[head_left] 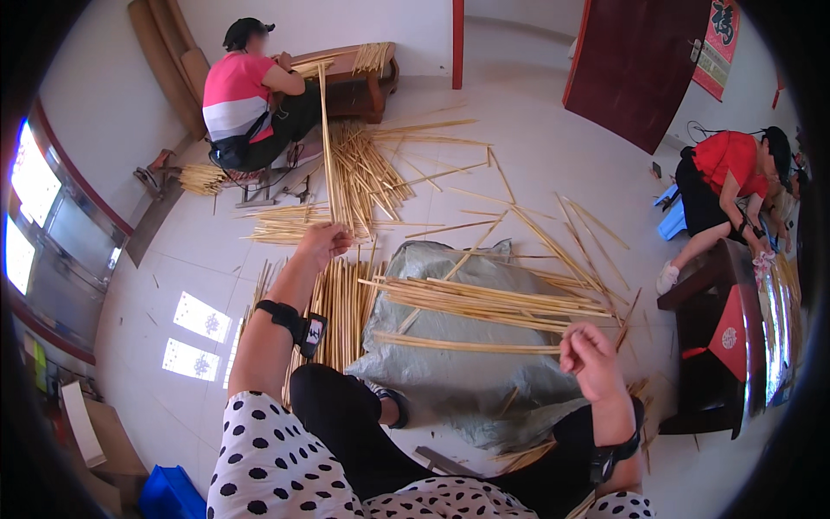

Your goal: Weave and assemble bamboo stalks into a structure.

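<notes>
My left hand (327, 244) is closed around the near end of a thin bunch of long yellow stalks (328, 147), straw-like or reed-like, which reaches away from me. At the right, my right hand (595, 356) pinches the end of one or a few stalks (471, 345) that extend leftward over a grey-green plastic sack (450, 381). Just beyond them, a loose bundle of stalks (493, 300) lies across the same sack. Below my left hand, more stalks (335, 316) lie side by side on the floor.
A large heap of stalks (363, 173) spreads over the tiled floor ahead. Beyond it a person in a pink and white top (240, 95) sits by a wooden bench (367, 82). Another person in red (733, 164) bends over a dark wooden table (713, 346) at the right.
</notes>
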Action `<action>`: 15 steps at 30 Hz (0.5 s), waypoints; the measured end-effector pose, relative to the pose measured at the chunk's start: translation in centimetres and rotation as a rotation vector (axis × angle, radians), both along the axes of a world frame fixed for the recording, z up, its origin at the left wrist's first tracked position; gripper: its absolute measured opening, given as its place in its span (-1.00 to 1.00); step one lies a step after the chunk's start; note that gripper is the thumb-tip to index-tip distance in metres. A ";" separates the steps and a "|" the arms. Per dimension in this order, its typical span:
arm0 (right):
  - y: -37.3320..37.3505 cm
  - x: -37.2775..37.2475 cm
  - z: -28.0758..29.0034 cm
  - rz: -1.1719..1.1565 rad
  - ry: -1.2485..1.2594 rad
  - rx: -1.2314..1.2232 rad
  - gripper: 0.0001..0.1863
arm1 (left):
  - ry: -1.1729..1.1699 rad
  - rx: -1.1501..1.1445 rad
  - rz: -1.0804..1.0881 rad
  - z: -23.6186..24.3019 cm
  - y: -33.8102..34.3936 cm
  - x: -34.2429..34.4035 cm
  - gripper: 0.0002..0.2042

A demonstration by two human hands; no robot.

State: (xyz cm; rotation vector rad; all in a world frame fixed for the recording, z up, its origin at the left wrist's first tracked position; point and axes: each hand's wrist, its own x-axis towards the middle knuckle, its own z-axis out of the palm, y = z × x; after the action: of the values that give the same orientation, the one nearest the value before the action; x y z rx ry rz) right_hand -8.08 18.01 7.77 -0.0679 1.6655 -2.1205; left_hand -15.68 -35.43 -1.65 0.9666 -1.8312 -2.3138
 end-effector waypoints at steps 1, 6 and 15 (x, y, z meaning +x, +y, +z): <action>-0.3 -0.3 -0.9 0.055 -0.040 0.022 -0.86 | -0.003 0.005 -0.007 -1.6 -0.5 -1.4 -0.86; -0.8 -1.9 -4.7 0.183 -0.166 0.102 -0.86 | -0.212 0.039 -0.081 -11.6 -4.8 -3.0 -0.86; -2.2 -4.2 -6.2 0.228 -0.093 0.346 -0.91 | -0.345 0.072 -0.037 -20.0 -4.5 -5.0 -0.85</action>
State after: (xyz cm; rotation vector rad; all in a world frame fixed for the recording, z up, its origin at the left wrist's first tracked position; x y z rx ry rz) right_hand -12.30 15.77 1.61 -0.0494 1.8465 -1.6241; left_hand -20.67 -39.90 -21.70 1.4327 -1.9013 -2.3689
